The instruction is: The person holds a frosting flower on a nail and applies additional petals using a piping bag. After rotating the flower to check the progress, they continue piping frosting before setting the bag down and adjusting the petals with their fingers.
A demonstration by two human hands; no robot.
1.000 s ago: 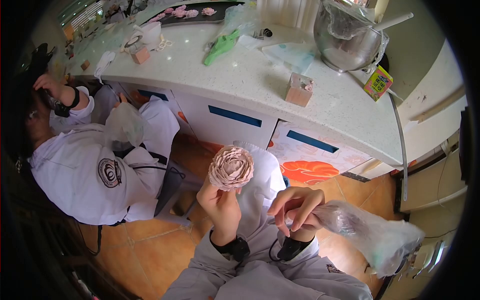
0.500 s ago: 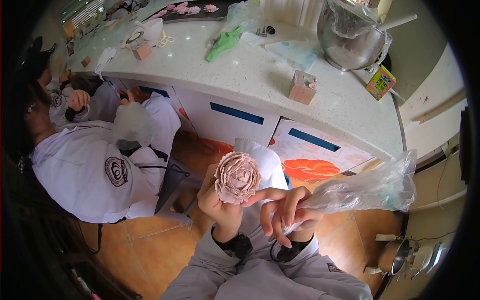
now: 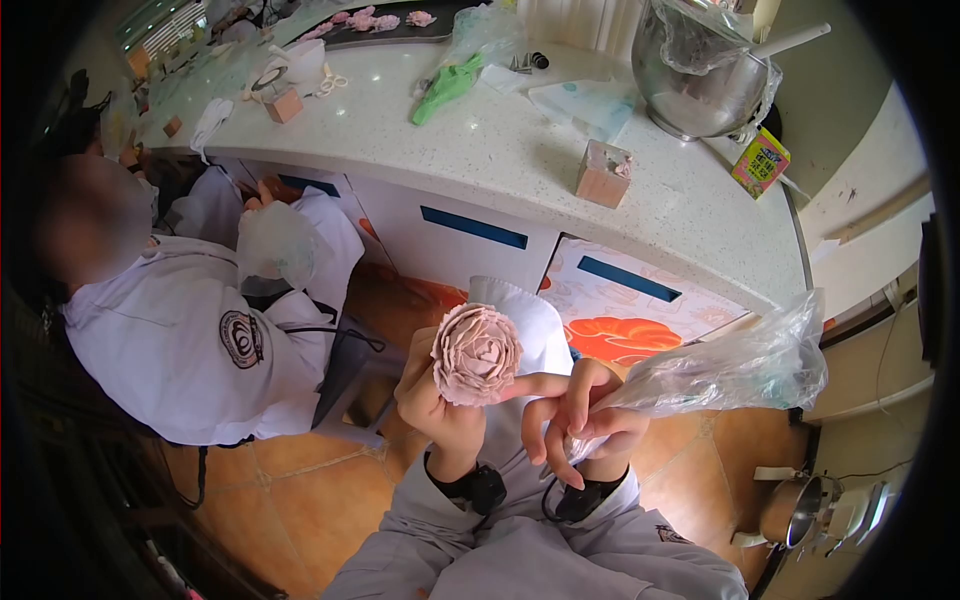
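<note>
A dusty-pink piped cream flower (image 3: 477, 354) with many ruffled petals faces up above my left hand (image 3: 440, 415). My left fingers are closed beneath the bloom; whatever support is under it is hidden. My right hand (image 3: 583, 420) is wrapped around the narrow end of a clear plastic piping bag (image 3: 730, 365), which spreads out loosely to the right. The right index finger stretches left and reaches the lower right edge of the flower. The tip of the bag is hard to make out between the fingers.
A wooden block (image 3: 604, 174) with pink smears stands on the counter (image 3: 480, 150), near a steel mixing bowl (image 3: 690, 85) and a yellow box (image 3: 761, 163). A green piping bag (image 3: 447, 88) lies farther back. At left sits a co-worker (image 3: 200, 340) in white.
My hands stay almost in place; the right hand and its bag have shifted slightly. The co-worker's head has turned, and their plastic bag has moved a little.
</note>
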